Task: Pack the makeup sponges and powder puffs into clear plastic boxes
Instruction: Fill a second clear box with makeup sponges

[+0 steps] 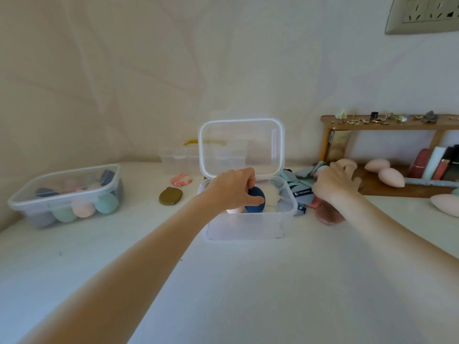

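Observation:
A clear plastic box (248, 225) stands open in the middle of the white surface, its lid (241, 147) upright behind it. My left hand (233, 188) holds a dark blue sponge (255, 200) inside the box, above a pale pink sponge (234, 210). My right hand (334, 182) reaches to the right of the box, fingers curled over a pile of grey-blue and mint powder puffs (301, 192). A pink sponge tip (347, 163) shows at its fingertips; whether it is gripped I cannot tell. A reddish-brown puff (329, 216) lies under my right wrist.
A second clear box (65, 194) with several pastel sponges sits at the left. An olive puff (170, 195) and a red-marbled puff (181, 180) lie left of the open box. Pink sponges (385, 171) rest by a wooden shelf (387, 122) at the right. Small clear containers (181, 157) stand at the back.

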Motion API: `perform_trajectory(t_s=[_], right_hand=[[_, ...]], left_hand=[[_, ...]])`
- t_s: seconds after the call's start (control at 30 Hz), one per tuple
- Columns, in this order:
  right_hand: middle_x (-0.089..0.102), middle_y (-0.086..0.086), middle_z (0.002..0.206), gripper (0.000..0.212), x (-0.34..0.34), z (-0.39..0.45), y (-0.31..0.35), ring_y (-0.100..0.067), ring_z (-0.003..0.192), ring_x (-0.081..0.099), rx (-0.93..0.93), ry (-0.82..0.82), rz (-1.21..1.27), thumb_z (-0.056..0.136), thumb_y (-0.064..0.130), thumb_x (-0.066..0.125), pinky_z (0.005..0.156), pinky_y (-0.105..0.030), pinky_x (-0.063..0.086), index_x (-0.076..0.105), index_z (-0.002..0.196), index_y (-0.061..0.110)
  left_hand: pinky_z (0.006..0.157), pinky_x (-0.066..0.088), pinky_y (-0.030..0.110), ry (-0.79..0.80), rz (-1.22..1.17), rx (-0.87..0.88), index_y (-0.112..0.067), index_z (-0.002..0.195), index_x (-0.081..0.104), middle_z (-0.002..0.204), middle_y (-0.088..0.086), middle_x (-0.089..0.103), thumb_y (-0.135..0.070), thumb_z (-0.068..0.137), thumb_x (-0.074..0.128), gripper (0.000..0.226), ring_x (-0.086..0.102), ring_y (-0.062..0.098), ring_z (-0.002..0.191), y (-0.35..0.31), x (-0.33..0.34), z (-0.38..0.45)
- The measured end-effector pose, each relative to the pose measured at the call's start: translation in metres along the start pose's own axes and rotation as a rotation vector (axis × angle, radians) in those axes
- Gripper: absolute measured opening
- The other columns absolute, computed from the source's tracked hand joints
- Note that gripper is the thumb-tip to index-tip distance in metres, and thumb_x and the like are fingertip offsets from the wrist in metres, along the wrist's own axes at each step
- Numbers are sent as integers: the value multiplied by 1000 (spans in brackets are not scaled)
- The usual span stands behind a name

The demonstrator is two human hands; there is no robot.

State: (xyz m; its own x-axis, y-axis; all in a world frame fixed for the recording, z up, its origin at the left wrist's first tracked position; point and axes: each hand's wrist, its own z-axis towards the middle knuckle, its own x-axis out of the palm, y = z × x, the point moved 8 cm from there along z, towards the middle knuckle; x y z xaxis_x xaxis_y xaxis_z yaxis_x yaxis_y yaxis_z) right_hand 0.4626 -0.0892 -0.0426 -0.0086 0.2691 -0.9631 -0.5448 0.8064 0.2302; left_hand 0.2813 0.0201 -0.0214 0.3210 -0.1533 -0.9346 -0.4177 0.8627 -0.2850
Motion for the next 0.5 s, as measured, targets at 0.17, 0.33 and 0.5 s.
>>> perform_trajectory(t_s=[0.17, 0.33, 0.5], right_hand=[[42, -11, 132, 34, -10, -2, 8, -35, 126, 28, -66, -144, -111, 89, 13, 50, 104, -44, 27, 59, 122, 16], [40, -18, 128, 35, -52, -8, 16, -37, 121, 37, -113, -206, 170, 89, 5, 53, 96, -50, 42, 54, 120, 20], [52, -4, 97, 32, -97, -40, 45, -26, 90, 52, -228, -154, 723, 78, 15, 68, 76, -37, 45, 44, 98, 18]], left_hand=[[55, 32, 20, -6, -7, 18, -16, 82, 43, 63, -10, 45, -32, 80, 67, 29, 45, 17, 67, -1, 0, 0], [55, 33, 21, -11, 12, 17, -16, 82, 43, 63, -10, 44, -33, 80, 66, 29, 46, 18, 68, -1, 1, -2], [55, 32, 22, -3, -10, -16, -17, 83, 42, 63, -8, 44, -33, 81, 66, 29, 45, 18, 69, -1, -3, -5]])
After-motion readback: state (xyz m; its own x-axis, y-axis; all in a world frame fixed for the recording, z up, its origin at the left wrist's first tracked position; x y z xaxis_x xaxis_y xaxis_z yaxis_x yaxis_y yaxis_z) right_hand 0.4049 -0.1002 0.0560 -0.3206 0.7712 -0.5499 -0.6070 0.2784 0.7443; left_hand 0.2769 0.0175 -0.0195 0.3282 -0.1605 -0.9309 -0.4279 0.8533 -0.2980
